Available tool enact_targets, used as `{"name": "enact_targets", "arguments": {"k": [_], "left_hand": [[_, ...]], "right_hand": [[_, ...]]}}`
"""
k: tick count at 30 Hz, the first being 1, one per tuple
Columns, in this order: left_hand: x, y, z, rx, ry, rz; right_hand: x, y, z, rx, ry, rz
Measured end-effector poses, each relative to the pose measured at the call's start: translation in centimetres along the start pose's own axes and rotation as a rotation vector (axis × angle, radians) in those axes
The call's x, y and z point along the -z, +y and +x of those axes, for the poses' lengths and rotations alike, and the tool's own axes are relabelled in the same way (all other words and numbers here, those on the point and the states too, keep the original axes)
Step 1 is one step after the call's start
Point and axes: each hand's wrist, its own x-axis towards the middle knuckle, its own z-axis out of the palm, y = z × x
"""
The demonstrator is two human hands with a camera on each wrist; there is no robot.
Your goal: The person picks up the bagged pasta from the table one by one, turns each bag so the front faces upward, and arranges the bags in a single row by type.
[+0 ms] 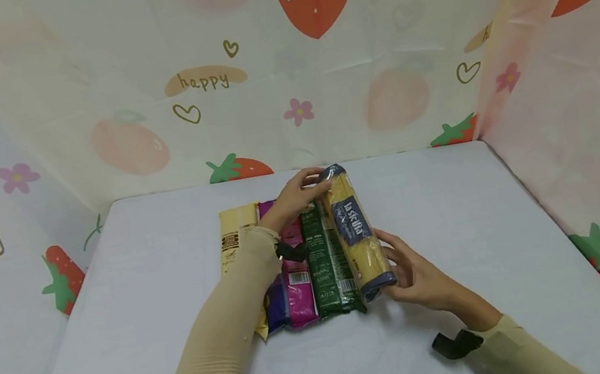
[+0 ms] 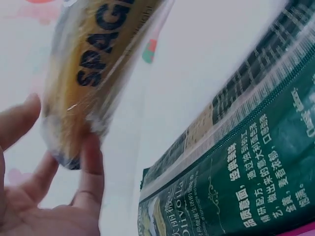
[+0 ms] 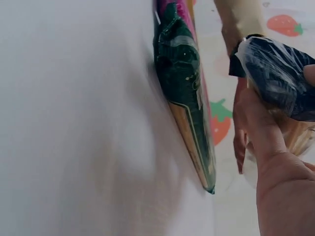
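Both hands hold a clear pack of yellow spaghetti point(image 1: 353, 224) with a dark blue label and blue ends. My left hand point(image 1: 296, 197) grips its far end; in the left wrist view, fingers point(image 2: 91, 167) curl at the tip of the pack. The near end is held by my right hand point(image 1: 414, 273), with the blue end point(image 3: 275, 73) between thumb and fingers in the right wrist view. The pack is tilted and raised off the table, as the right wrist view shows. Just left of it lies a green pasta pack point(image 1: 324, 267), below the left hand.
Left of the green pack, a magenta and purple pack point(image 1: 300, 297) and a cream-yellow pack point(image 1: 236, 219) lie side by side, partly hidden by the left forearm. All rest on a white table point(image 1: 156, 234) enclosed by strawberry-print sheets point(image 1: 289, 72) at the back and sides.
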Motion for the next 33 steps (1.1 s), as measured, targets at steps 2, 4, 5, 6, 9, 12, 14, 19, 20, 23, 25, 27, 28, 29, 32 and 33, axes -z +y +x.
{"name": "enact_targets", "arguments": {"k": [2,4,5,6,9,12,14,19,20,23,25,27,28,29,32,33], "left_hand": [[0.1,0.1,-0.2,0.023,-0.057,-0.052],[0.3,0.2,-0.4,0.063,-0.118,-0.115],[0.4,0.2,-0.4,0.082,-0.148,-0.138],[0.4,0.2,-0.5,0.098,-0.179,-0.163],[0.6,0.2,-0.7,0.124,-0.238,-0.194],[0.4,0.2,-0.7,0.114,-0.244,-0.218],[0.3,0.1,-0.7,0.101,-0.228,-0.223],[-0.4,0.1,-0.5,0.074,-0.175,-0.236],[-0.5,0.2,-0.5,0.069,-0.158,-0.235],[-1.0,0.4,-0.5,0.059,-0.086,-0.221],[-1.4,0.4,-0.5,0.055,-0.034,-0.21],[-1.9,0.4,-0.5,0.052,0.009,-0.207],[-2.1,0.4,-0.4,0.049,0.029,-0.201],[-2.4,0.4,-0.3,0.047,0.044,-0.202],[-3.1,0.3,0.0,0.021,0.069,-0.183],[-3.3,0.3,0.1,0.011,0.076,-0.169]], "right_hand": [[0.0,0.1,-0.1,-0.002,0.01,0.015],[0.0,0.2,-0.3,-0.004,0.018,0.024],[0.0,0.2,-0.4,-0.005,0.021,0.028],[0.0,0.2,-0.4,-0.005,0.024,0.034],[0.0,0.3,-0.5,-0.004,0.02,0.056],[0.1,0.2,-0.4,-0.026,0.03,0.062],[0.2,0.1,-0.3,-0.052,0.056,0.036],[0.4,0.0,-0.2,-0.097,0.147,-0.086],[0.4,0.0,-0.2,-0.1,0.166,-0.117],[0.4,-0.1,-0.2,-0.111,0.222,-0.196],[0.4,-0.1,-0.2,-0.115,0.251,-0.234],[0.4,-0.2,-0.2,-0.123,0.279,-0.262],[0.4,-0.2,-0.2,-0.125,0.292,-0.275],[0.4,-0.3,-0.1,-0.126,0.305,-0.291],[0.5,-0.3,-0.1,-0.139,0.345,-0.329],[0.6,-0.3,-0.1,-0.146,0.355,-0.337]]}}
